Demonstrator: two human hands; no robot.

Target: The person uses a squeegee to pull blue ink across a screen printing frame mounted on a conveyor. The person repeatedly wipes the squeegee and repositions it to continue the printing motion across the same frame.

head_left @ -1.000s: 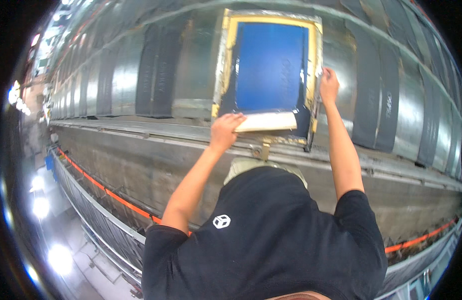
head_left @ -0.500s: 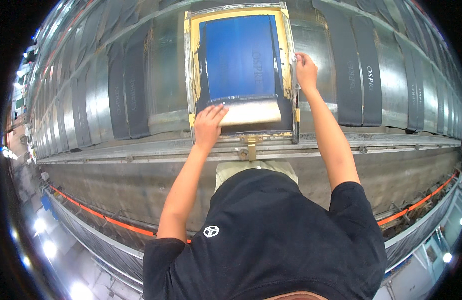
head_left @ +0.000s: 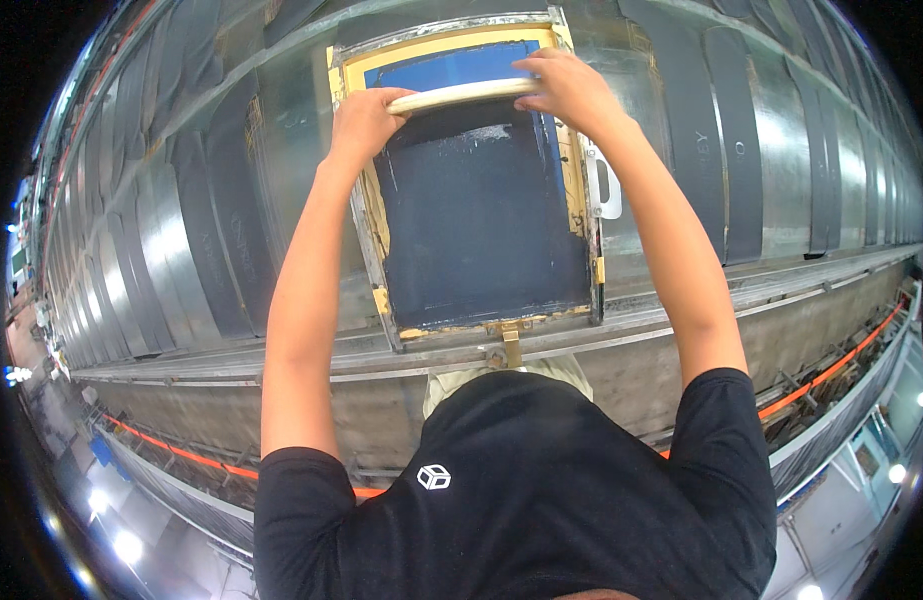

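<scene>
A screen-printing frame (head_left: 378, 240) with yellow-taped edges lies in front of me. Across its far part runs a cream-coloured squeegee (head_left: 461, 94). My left hand (head_left: 364, 128) is closed on the squeegee's left end, thumb on the near side. At the other end my right hand (head_left: 577, 95) grips it, with fingers over the far side and thumb on the near side. Dark ink (head_left: 481, 220) coats the screen on my side of the squeegee. Beyond it shows a strip of blue mesh (head_left: 436, 68). The squeegee's lower edge is hidden.
A white handle (head_left: 606, 185) sticks out by the frame's right side. Dark fabric pieces (head_left: 689, 165) lie on shiny boards to both sides. A metal rail (head_left: 281, 368) passes between me and the boards, with a brass-coloured bracket (head_left: 512, 345) at the frame's near edge.
The squeegee has gone from the screen's near end to its far part. My right hand has left the frame's right edge and taken hold of it. Dark ink now covers most of the blue.
</scene>
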